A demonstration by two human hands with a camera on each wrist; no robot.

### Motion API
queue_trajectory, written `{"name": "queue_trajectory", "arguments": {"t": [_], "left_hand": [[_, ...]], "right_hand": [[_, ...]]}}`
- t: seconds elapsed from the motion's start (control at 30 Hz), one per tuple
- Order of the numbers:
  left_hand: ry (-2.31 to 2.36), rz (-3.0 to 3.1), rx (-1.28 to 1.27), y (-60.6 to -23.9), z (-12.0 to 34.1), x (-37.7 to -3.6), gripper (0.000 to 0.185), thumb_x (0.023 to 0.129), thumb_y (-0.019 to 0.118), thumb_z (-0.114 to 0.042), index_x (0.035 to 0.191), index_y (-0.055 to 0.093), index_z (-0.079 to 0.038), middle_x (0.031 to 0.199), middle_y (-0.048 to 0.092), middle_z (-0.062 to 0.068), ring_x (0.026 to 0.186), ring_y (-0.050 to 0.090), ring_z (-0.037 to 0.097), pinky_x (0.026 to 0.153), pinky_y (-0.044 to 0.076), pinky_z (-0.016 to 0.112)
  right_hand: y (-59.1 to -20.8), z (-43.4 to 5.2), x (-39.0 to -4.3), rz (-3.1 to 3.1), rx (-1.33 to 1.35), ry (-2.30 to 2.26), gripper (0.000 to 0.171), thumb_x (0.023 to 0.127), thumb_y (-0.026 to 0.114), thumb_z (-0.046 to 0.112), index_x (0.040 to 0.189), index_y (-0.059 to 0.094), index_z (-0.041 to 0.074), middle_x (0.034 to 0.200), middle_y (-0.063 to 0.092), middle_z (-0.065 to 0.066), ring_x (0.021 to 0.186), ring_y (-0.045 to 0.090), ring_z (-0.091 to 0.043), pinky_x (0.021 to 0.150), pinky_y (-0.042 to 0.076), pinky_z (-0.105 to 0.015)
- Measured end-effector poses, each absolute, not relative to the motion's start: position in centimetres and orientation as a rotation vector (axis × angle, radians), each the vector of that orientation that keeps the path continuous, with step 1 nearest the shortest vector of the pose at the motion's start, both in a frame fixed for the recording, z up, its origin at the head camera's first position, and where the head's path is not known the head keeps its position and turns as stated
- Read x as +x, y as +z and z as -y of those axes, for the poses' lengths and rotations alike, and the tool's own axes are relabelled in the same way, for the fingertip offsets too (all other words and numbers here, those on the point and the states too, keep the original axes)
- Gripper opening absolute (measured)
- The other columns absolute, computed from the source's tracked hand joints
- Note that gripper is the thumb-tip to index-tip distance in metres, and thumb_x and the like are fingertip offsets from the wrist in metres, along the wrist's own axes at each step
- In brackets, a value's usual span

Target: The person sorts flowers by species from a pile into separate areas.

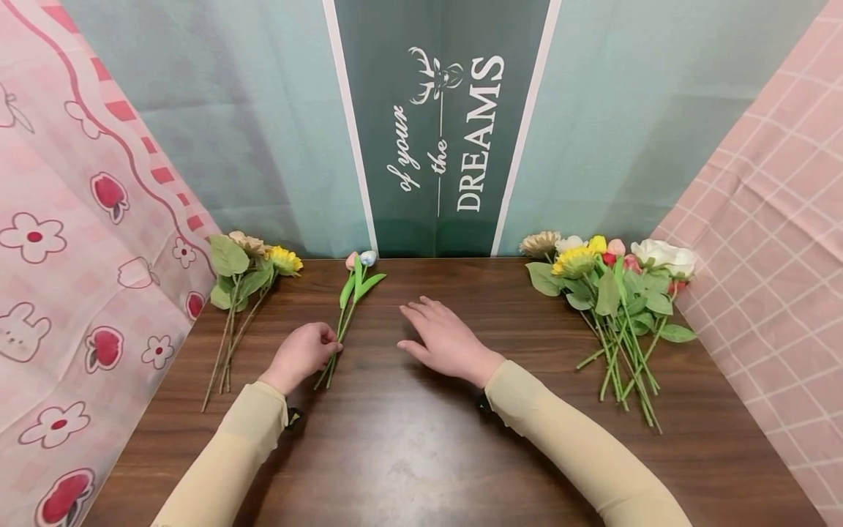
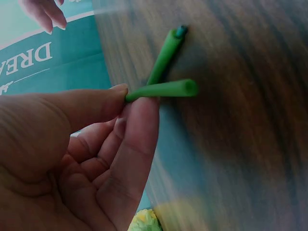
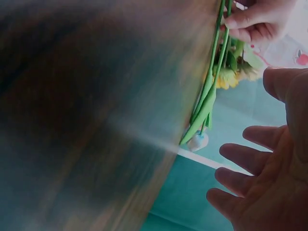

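Note:
Two artificial tulips with pink and pale blue buds lie on the brown table, stems towards me. My left hand pinches a green stem between thumb and fingers; the second stem lies beside it on the wood. The right wrist view shows both stems and the bud. My right hand rests flat on the table just right of the tulips, fingers spread, holding nothing.
A small bunch with a sunflower and a beige bloom lies at the back left. A larger heap of mixed flowers lies at the back right. Green and pink cloth backdrops wall the table on three sides.

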State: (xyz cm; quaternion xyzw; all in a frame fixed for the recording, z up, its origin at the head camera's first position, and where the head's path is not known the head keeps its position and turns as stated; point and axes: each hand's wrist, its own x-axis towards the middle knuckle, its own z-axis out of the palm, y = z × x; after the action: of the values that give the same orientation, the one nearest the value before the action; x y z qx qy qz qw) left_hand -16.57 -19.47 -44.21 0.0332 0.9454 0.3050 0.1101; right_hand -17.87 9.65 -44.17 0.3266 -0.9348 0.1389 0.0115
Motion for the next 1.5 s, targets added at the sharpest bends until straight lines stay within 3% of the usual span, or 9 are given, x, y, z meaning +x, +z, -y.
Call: {"name": "queue_trajectory", "arguments": {"t": [0.43,0.63,0.8,0.9,1.07,1.23,1.33,1.5], "left_hand": [[0.858,-2.856,0.146,-44.1,19.5,-16.4,0.021,0.093,0.076,-0.021,0.097,0.063,-0.004,0.086,0.066,0.006,0.07,0.061,0.017,0.065,0.052,0.037],[0.743,-3.022,0.332,-43.3,18.0,-16.2,0.039,0.096,0.072,-0.031,0.12,0.066,-0.001,0.107,0.062,0.015,0.089,0.063,0.028,0.078,0.054,0.048],[0.666,-3.068,0.69,-43.0,14.7,-15.5,0.056,0.097,0.071,-0.033,0.142,0.056,-0.003,0.136,0.057,0.018,0.124,0.056,0.036,0.104,0.047,0.054],[0.571,-3.037,0.961,-43.1,12.3,-14.9,0.063,0.097,0.071,-0.035,0.149,0.05,-0.006,0.148,0.051,0.017,0.135,0.049,0.036,0.112,0.04,0.053],[0.414,-2.915,1.317,-43.7,8.0,-13.8,0.07,0.098,0.069,-0.041,0.155,0.044,-0.009,0.157,0.042,0.016,0.143,0.042,0.036,0.118,0.032,0.049],[0.308,-2.805,1.536,-44.1,3.5,-12.8,0.072,0.099,0.066,-0.045,0.157,0.04,-0.011,0.161,0.038,0.016,0.147,0.036,0.035,0.121,0.028,0.048],[0.249,-2.765,1.601,-44.0,0.8,-12.2,0.072,0.1,0.063,-0.047,0.159,0.037,-0.014,0.162,0.035,0.014,0.148,0.035,0.033,0.122,0.026,0.046],[0.185,-2.709,1.666,-43.6,-3.3,-11.1,0.073,0.102,0.057,-0.051,0.162,0.031,-0.019,0.165,0.03,0.009,0.15,0.03,0.03,0.124,0.02,0.043]], "right_hand": [[-45.0,-11.3,-17.5,2.987,0.991,0.434,0.069,0.104,0.051,0.053,0.156,0.042,0.009,0.157,0.045,-0.011,0.151,0.027,-0.032,0.124,0.021,-0.045],[-45.0,-14.3,-18.4,2.965,0.869,0.431,0.063,0.105,0.052,0.048,0.153,0.047,0.007,0.152,0.05,-0.012,0.147,0.036,-0.035,0.122,0.025,-0.047],[-44.4,-18.5,-18.9,2.913,0.683,0.55,0.049,0.106,0.055,0.039,0.143,0.058,0.006,0.14,0.06,-0.013,0.133,0.05,-0.034,0.114,0.037,-0.05],[-43.7,-21.7,-19.0,2.852,0.542,0.645,0.038,0.105,0.056,0.029,0.133,0.065,0.006,0.13,0.066,-0.015,0.123,0.057,-0.035,0.107,0.043,-0.053],[-42.5,-27.7,-18.4,2.738,0.277,0.819,0.027,0.105,0.054,0.017,0.123,0.07,0.003,0.119,0.069,-0.018,0.108,0.063,-0.037,0.093,0.049,-0.057],[-41.0,-33.3,-17.5,2.739,0.028,0.867,0.032,0.106,0.051,0.022,0.124,0.069,0.003,0.115,0.069,-0.02,0.091,0.062,-0.033,0.077,0.049,-0.051],[-40.4,-36.3,-17.2,2.788,-0.062,0.827,0.034,0.106,0.049,0.024,0.125,0.067,0.002,0.114,0.069,-0.022,0.087,0.062,-0.032,0.073,0.047,-0.047],[-40.5,-40.3,-16.9,2.85,-0.107,0.73,0.032,0.103,0.051,0.019,0.119,0.068,-0.003,0.11,0.069,-0.027,0.087,0.064,-0.038,0.073,0.047,-0.049]]}}
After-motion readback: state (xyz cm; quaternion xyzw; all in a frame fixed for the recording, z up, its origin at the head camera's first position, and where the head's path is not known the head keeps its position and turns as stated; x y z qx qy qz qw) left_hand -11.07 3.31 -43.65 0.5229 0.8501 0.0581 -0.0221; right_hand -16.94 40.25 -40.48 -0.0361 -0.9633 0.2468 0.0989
